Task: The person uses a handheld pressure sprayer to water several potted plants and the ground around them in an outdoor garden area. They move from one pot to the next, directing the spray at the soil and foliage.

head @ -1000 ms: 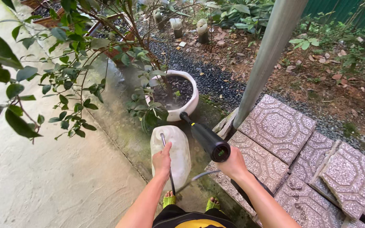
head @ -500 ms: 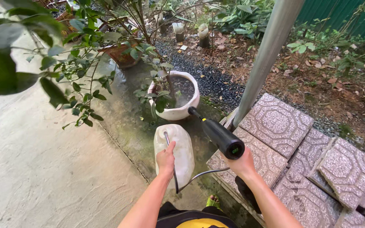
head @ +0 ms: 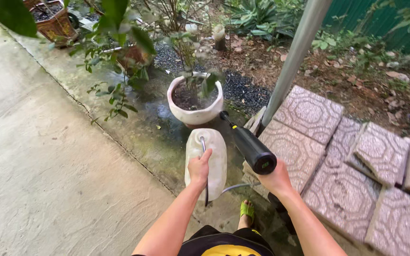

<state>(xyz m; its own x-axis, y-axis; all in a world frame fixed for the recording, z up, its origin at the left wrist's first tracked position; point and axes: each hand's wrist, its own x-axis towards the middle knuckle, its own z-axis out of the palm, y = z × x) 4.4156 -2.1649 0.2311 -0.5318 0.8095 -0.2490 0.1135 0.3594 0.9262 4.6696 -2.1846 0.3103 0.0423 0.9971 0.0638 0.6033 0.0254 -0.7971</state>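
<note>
Left hand (head: 199,168) grips a white jug's (head: 214,159) handle; right hand (head: 274,179) clasps a black spray wand (head: 247,143), aimed at a white planter (head: 195,114).

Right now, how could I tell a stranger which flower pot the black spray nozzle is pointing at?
Find the grey metal pole that rises beside the patterned paving slabs. Just left of its base, on the wet concrete, stands a round white pot with dark soil and a thin shrub. The other planter is brown, angular and far back.
</note>
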